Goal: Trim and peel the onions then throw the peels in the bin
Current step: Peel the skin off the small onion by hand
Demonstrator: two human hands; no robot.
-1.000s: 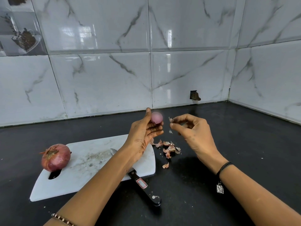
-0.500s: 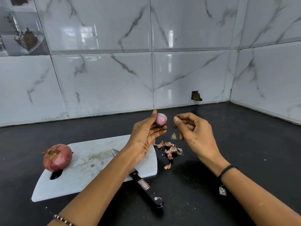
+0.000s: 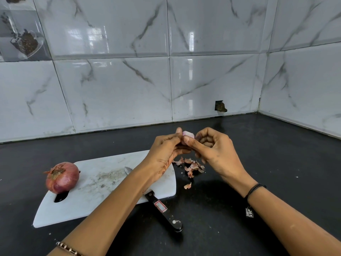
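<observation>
A small pale-pink peeled onion is held above the counter between both hands. My left hand grips it from the left with thumb up. My right hand pinches it from the right, fingers curled; most of the onion is hidden by fingers. Below the hands lies a small heap of pink onion peels, with one loose peel nearer me. A large unpeeled red onion sits on the left end of the white cutting board.
A black-handled knife lies across the board's right end, handle toward me, blade partly under my left forearm. The black countertop meets marble-tiled walls at the back and right corner.
My right hand dropped a piece of peel onto the heap and came back left to the small onion. Both hands now hold it together.
</observation>
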